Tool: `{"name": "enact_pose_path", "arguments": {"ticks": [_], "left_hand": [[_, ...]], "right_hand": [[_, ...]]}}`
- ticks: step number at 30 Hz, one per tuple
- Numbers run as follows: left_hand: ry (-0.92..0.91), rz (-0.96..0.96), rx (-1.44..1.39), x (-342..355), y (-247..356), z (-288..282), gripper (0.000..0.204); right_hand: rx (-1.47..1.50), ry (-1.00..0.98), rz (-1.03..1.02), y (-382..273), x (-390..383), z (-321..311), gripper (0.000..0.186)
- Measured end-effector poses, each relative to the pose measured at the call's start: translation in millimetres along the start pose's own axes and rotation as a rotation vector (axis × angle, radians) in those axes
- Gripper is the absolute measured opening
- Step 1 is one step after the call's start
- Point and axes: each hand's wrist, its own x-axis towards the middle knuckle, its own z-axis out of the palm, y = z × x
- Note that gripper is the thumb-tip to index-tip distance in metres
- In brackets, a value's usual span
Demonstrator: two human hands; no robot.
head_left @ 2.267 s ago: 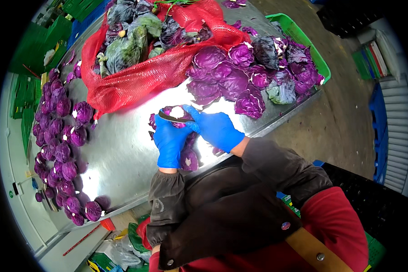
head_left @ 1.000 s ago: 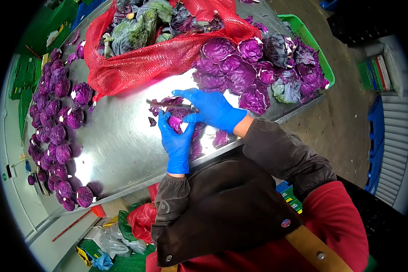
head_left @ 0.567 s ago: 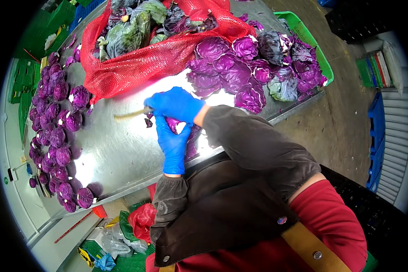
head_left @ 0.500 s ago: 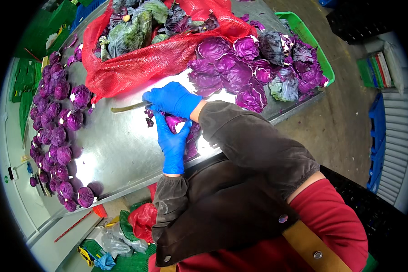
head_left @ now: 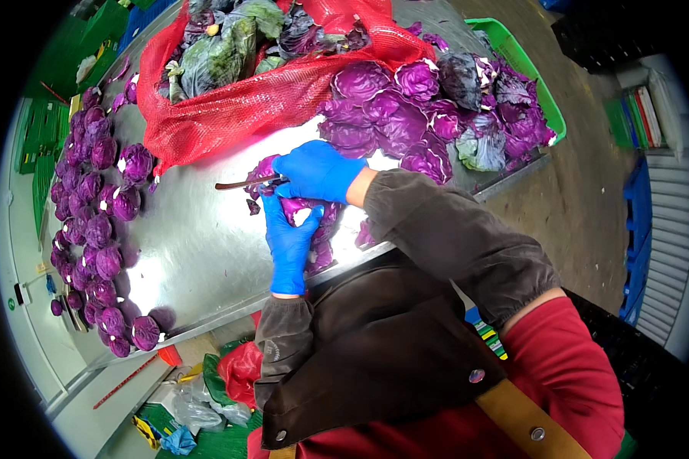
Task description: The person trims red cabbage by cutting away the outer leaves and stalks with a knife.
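Observation:
My right hand [head_left: 319,173], in a blue glove, is closed round a knife [head_left: 241,184] whose thin blade points left over the table. Just below it, my left hand [head_left: 286,249], also gloved in blue, grips a red cabbage [head_left: 264,167] with thumb and fingers apart around it. Part of the cabbage is hidden by the gloves and the knife. Loose purple leaves [head_left: 321,256] lie beside my left hand near the table's front edge. A small dark scrap [head_left: 253,206] sits left of my left fingertips.
Trimmed red cabbages [head_left: 98,229] line the metal table's [head_left: 195,260] left side. A red mesh bag [head_left: 230,115] with untrimmed heads stands at the far side. Peeled leaves [head_left: 394,126] pile up at the right, by a green crate [head_left: 524,65]. Plastic bags [head_left: 195,405] lie below the table.
My right hand has moved to the right with the knife, uncovering more of the cabbage and shifting the blade. My left hand stays nearly in place.

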Motion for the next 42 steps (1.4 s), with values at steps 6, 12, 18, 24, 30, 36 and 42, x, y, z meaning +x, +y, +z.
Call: {"name": "enact_pose_path", "arguments": {"ticks": [6,12,18,24,30,36,42], "left_hand": [[-0.015,0.09,0.101,-2,8,2,0.105],[0.005,0.059,0.021,-10,2,-2,0.111],[0.19,0.131,0.215,-17,13,13,0.105],[0.149,0.034,0.251,-5,32,18,0.1],[0.194,0.099,0.255,-7,36,25,0.114],[0.132,0.146,0.239,-8,34,20,0.126],[0.143,0.185,0.296,-14,35,26,0.128]], "right_hand": [[-0.17,0.154,0.034,14,46,27,0.019],[0.478,-0.044,0.193,33,3,-6,0.059],[0.456,-0.08,0.157,33,-42,6,0.058],[-0.186,0.055,-0.095,15,-36,4,0.028],[-0.01,0.206,0.202,44,-15,14,0.029],[0.186,0.048,0.149,33,-22,-21,0.061],[-0.139,0.005,0.206,16,10,16,0.041]]}}
